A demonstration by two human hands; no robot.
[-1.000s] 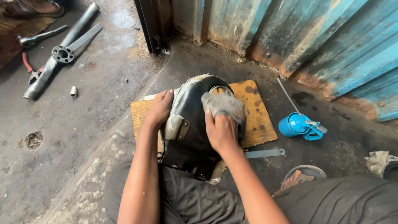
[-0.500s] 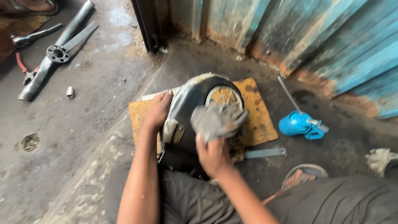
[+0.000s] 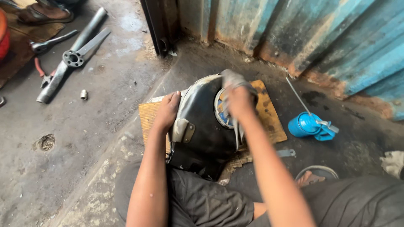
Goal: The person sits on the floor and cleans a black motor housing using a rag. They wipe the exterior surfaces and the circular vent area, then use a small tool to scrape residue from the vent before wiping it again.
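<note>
A black motorcycle fuel tank (image 3: 202,130) rests on a worn wooden board (image 3: 149,115) on the concrete floor, its near end against my lap. My left hand (image 3: 167,110) presses flat on the tank's left side. My right hand (image 3: 239,101) grips a grey rag (image 3: 232,79) and holds it on the tank's far top edge, next to a round white and blue patch (image 3: 221,113) on the tank's right side.
A blue oil can (image 3: 309,125) with a long thin spout lies on the floor at right. A flat metal tool (image 3: 287,153) lies beside the board. Metal tubes, a wrench and pliers (image 3: 63,59) lie at upper left. Rusty blue corrugated sheet forms the back wall.
My right hand slid down the tank with the rag, then moved back up to its far top edge. The left hand has stayed on the tank's side. The view shifted right.
</note>
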